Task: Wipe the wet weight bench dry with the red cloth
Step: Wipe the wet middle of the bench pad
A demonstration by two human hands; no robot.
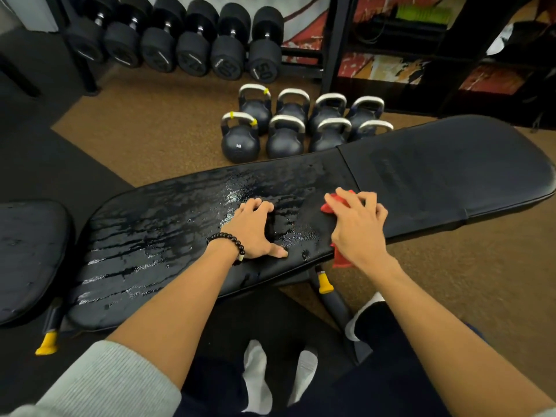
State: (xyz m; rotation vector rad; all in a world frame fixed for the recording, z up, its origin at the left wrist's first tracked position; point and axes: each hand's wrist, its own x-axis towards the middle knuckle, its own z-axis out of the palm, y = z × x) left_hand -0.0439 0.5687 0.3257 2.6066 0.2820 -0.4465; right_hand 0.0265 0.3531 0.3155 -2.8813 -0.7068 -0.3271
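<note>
Head view: red cloth (339,256) lies on the near edge of the black weight bench surface (451,176), bunched under the right hand (356,225), whose curled fingers grip it. Just left, the left hand (254,228) rests spread on wet streaks, holding nothing. Kettlebells (298,127) stand on the floor beyond, dumbbells (180,40) behind them.

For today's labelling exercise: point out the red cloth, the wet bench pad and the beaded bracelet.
red cloth (340,260): head view, corner hanging below the right hand.
wet bench pad (168,224): head view, streaked middle.
beaded bracelet (231,239): head view, beads on left wrist.
</note>
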